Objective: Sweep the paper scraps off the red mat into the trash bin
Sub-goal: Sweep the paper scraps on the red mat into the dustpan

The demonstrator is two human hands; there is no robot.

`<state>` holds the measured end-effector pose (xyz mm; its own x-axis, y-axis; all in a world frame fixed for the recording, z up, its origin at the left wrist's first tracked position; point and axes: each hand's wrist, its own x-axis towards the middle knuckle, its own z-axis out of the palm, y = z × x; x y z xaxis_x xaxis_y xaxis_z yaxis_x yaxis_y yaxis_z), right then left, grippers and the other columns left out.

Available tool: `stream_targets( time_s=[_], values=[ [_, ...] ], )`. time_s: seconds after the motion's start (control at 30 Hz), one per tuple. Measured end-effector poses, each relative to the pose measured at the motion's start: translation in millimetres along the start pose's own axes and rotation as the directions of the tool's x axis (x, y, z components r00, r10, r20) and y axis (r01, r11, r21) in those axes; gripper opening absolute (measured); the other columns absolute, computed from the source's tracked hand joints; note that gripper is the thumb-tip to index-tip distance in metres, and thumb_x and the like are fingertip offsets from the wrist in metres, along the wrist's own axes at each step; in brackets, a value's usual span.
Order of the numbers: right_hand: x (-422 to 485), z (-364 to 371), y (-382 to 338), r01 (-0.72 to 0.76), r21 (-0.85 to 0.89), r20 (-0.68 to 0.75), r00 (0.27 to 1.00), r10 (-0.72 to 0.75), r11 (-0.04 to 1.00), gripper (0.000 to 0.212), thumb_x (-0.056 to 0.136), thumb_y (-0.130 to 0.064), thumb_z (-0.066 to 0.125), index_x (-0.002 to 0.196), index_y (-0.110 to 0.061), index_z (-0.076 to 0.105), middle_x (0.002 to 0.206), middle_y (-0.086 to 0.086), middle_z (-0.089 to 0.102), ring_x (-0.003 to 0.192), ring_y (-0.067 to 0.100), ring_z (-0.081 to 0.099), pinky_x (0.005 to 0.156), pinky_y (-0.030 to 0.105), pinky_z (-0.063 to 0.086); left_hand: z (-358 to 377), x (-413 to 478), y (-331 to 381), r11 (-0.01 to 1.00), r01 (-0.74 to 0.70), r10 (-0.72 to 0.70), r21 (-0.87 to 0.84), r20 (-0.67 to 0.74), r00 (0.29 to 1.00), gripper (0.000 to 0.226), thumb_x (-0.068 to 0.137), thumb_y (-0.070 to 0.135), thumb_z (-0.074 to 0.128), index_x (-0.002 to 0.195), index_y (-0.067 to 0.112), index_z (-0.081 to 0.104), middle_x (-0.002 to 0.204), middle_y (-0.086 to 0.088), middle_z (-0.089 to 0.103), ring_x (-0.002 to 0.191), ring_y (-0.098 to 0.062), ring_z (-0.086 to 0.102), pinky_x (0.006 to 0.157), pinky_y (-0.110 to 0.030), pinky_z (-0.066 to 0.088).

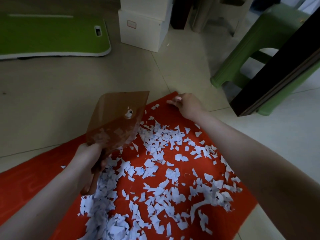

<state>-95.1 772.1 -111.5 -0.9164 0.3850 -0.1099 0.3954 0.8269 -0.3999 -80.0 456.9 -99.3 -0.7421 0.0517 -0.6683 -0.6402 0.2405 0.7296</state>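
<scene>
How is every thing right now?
red mat, flat on the floor, littered.
paper scraps, scattered over it, unswept.
scoop, tilted up, few scraps inside.
left hand, grips the scoop's handle.
right hand, at the mat's far corner, grip unclear.
green stool, upright.
white boxes, stacked, closed.

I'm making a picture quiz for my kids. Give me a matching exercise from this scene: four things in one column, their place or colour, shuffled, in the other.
1. dustpan
2. paper scraps
3. stool
4. boxes

a. white, stacked beyond the red mat
b. green, on the right
c. held in the left hand
d. scattered over the red mat

Pairs: 1-c, 2-d, 3-b, 4-a
</scene>
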Motion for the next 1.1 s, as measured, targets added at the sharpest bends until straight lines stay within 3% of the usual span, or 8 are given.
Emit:
stream_targets(
  time_s=[0.13, 0.27, 0.37, 0.5, 0.6, 0.77, 0.93, 1.1],
  values=[
    [-13.9, -4.8, -12.2, 0.083, 0.191, 0.032, 0.995, -0.091, 0.978, 0.027, 0.095, -0.026, 0.055, 0.101, -0.003, 0.069, 0.103, 0.015, 0.069, 0.093, 0.028, 0.064, 0.081, 0.039, 0.05, -2.7, -0.2, -2.2, 1.0, 0.009, -0.009, -0.012, 0.005, 1.0, 0.012, 0.095, 0.011, 0.052, 0.087, 0.003, 0.056, 0.065, -0.015, 0.052, 0.028, -0.012, 0.034, 0.035, -0.016, 0.03],
    [-34.3, -28.6, -9.1, 0.117, 0.264, 0.189, 0.967, -0.171, 0.957, 0.02, 0.094, -0.018, 0.055, 0.111, -0.017, 0.068, 0.111, 0.002, 0.068, 0.1, 0.016, 0.063, 0.096, 0.036, 0.049, -5.7, -0.7, -6.6, 1.0, 0.008, -0.008, 0.003, -0.005, 1.0, 0.018, 0.096, 0.016, 0.053, 0.084, 0.004, 0.055, 0.067, -0.015, 0.054, 0.027, -0.011, 0.035, 0.036, -0.019, 0.03],
    [-47.9, -42.9, -1.9, 0.112, 0.289, 0.243, 0.952, -0.186, 0.951, 0.014, 0.094, -0.018, 0.056, 0.103, -0.021, 0.067, 0.108, 0.003, 0.069, 0.098, 0.019, 0.066, 0.093, 0.038, 0.051, -5.9, 1.5, -4.1, 1.0, 0.014, -0.014, 0.005, -0.018, 1.0, 0.017, 0.096, 0.015, 0.052, 0.082, 0.005, 0.053, 0.068, -0.016, 0.053, 0.029, -0.013, 0.034, 0.04, -0.019, 0.03],
    [-37.5, -40.2, -11.1, 0.074, 0.35, -0.093, 0.995, -0.044, 0.934, 0.048, 0.097, -0.041, 0.04, 0.1, -0.002, 0.067, 0.092, 0.002, 0.069, 0.069, -0.003, 0.065, 0.061, 0.009, 0.049, -2.9, 6.8, -3.8, 0.999, 0.041, -0.042, -0.01, -0.018, 0.999, 0.013, 0.097, 0.012, 0.049, 0.088, 0.005, 0.053, 0.068, -0.015, 0.053, 0.036, -0.016, 0.034, 0.038, -0.017, 0.031],
    [-20.2, -31.9, -19.4, 0.023, 0.404, -0.243, 0.966, 0.083, 0.914, 0.04, 0.102, -0.025, 0.036, 0.072, -0.009, 0.057, 0.063, -0.013, 0.053, 0.044, -0.012, 0.052, 0.042, 0.005, 0.03, 1.2, 7.6, -3.6, 0.998, 0.045, -0.045, -0.038, -0.013, 0.999, 0.009, 0.098, 0.01, 0.048, 0.094, 0.002, 0.052, 0.066, -0.014, 0.052, 0.028, -0.013, 0.034, 0.032, -0.013, 0.031],
    [16.4, -16.4, -16.7, -0.148, 0.382, -0.209, 0.948, 0.242, 0.912, 0.022, 0.091, -0.02, 0.052, 0.077, -0.007, 0.064, 0.073, 0.011, 0.065, 0.071, 0.029, 0.064, 0.058, 0.033, 0.048, 4.5, 6.5, -1.6, 0.999, 0.024, -0.023, -0.038, 0.005, 1.0, 0.011, 0.098, 0.01, 0.048, 0.099, 0.002, 0.053, 0.064, -0.013, 0.052, 0.025, -0.01, 0.033, 0.032, -0.013, 0.029],
    [17.7, -17.2, -20.5, -0.194, 0.345, -0.113, 0.963, 0.246, 0.918, 0.025, 0.09, -0.016, 0.054, 0.068, -0.008, 0.062, 0.06, 0.004, 0.058, 0.052, 0.011, 0.053, 0.037, 0.015, 0.035, -1.5, 9.2, -8.8, 0.999, 0.029, -0.029, -0.034, 0.0, 1.0, 0.02, 0.097, 0.008, 0.048, 0.113, -0.001, 0.053, 0.062, -0.013, 0.053, 0.027, -0.012, 0.034, 0.032, -0.016, 0.031],
    [13.3, -28.6, -16.5, -0.191, 0.479, -0.099, 0.958, 0.269, 0.857, 0.023, 0.092, -0.017, 0.056, 0.072, -0.008, 0.063, 0.072, 0.007, 0.064, 0.06, 0.017, 0.06, 0.056, 0.028, 0.05, -3.0, 11.4, -8.8, 0.996, 0.054, -0.055, -0.075, -0.01, 0.998, 0.025, 0.097, 0.006, 0.048, 0.12, -0.004, 0.052, 0.07, -0.015, 0.051, 0.025, -0.013, 0.034, 0.032, -0.014, 0.031]
  ],
)
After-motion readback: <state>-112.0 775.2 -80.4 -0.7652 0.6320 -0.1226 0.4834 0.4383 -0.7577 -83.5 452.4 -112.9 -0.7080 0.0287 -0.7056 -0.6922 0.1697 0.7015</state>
